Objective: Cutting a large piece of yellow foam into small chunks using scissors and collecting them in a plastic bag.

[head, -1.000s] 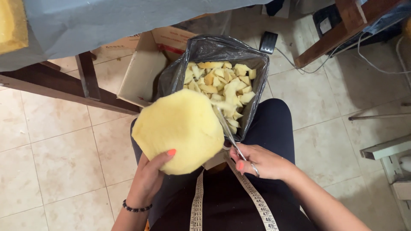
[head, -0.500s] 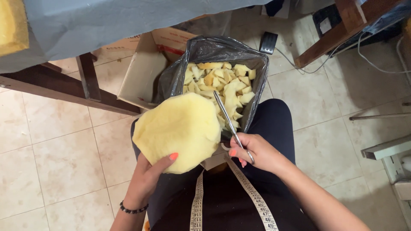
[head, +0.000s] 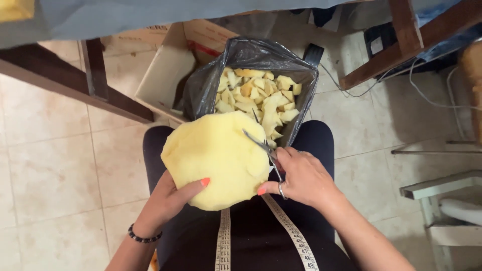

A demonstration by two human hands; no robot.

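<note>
Tiled floor; left hand (head: 168, 200) grips soft yellow foam round (head: 216, 158), right hand (head: 301, 175) steel scissors (head: 261, 148).

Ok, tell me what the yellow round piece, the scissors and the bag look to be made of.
Yellow piece: probably foam, matte, porous, thick soft edge.
Scissors: metal, thin grey shiny blades.
Bag: thin plastic film, dark grey, glossy and crinkled, holding yellow offcuts of seemingly the same foam.

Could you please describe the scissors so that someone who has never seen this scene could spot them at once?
Find the big round yellow foam piece over the person's lap, in front of the black bag of foam scraps. At its right edge the right hand works the scissors, blades open into the foam. They are the only thin, grey metal thing among soft yellow pieces.
</note>
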